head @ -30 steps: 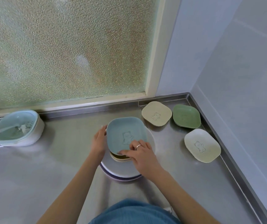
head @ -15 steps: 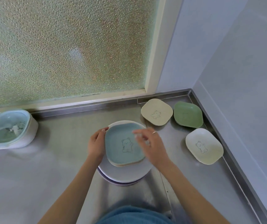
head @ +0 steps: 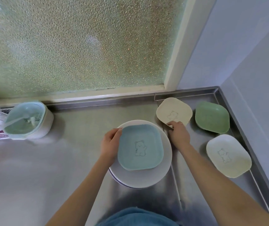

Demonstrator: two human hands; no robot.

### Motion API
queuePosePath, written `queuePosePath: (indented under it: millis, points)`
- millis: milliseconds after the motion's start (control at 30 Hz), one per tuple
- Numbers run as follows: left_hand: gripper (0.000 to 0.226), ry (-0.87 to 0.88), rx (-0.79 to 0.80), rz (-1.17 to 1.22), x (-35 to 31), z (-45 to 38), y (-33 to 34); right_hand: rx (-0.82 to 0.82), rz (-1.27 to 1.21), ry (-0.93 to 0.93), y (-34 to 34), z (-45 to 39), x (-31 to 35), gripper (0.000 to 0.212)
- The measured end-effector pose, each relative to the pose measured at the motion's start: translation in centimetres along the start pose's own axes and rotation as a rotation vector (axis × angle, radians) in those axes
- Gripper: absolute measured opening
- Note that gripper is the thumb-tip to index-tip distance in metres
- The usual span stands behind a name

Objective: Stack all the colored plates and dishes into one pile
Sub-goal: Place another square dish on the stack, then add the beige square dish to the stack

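A blue square dish with a bear drawing lies on top of a pile of round white plates in the middle of the steel counter. My left hand holds the blue dish's left edge. My right hand pinches the near rim of a beige bear dish, which is tilted up off the counter. A green dish sits in the far right corner. A cream bear dish lies near the right wall.
A pale green lidded container in a white base stands at the far left under the frosted window. A raised steel lip borders the counter along the back and right walls.
My right hand left the blue dish and reached back right to the beige dish, gripping its rim. The blue dish settled on the pile; my left hand stayed at its edge.
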State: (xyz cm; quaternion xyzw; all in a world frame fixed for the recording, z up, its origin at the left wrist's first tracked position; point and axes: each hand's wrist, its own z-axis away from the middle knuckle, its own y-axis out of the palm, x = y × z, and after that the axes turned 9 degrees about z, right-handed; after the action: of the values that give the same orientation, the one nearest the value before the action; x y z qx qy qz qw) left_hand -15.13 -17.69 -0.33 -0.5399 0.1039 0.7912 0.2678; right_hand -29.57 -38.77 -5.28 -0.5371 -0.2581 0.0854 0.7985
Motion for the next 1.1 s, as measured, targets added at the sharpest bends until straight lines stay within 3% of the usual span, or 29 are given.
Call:
queuePosePath:
  millis: [200,367,500,733,867,1000,1100]
  points:
    - [0.034,0.025,0.007,-0.016,-0.2,0.1,0.1,-0.303,-0.179,0.040,-1.4,1.3,0.3,0.031]
    - [0.024,0.021,0.016,-0.027,-0.2,0.1,0.0,-0.456,-0.245,-0.227,-3.7,5.0,2.0,0.026]
    - [0.030,0.031,0.042,-0.003,-0.5,0.4,-0.3,-0.512,-0.333,-0.438,-4.9,9.7,4.3,0.024]
    - [0.036,0.089,0.043,0.050,-2.0,1.3,-1.0,-0.418,-0.213,-0.667,-3.3,16.6,4.9,0.024]
    - [0.037,0.070,0.034,-0.024,-2.1,1.8,-0.9,-0.310,-0.147,-0.623,-1.8,18.0,3.9,0.024]
    - [0.025,0.077,0.080,0.007,-1.7,2.3,-0.8,-0.257,-0.164,-0.597,-1.3,18.2,3.4,0.023]
    - [0.023,0.107,0.109,0.015,-1.6,2.6,-0.8,-0.238,-0.216,-0.544,-1.5,18.2,3.3,0.033]
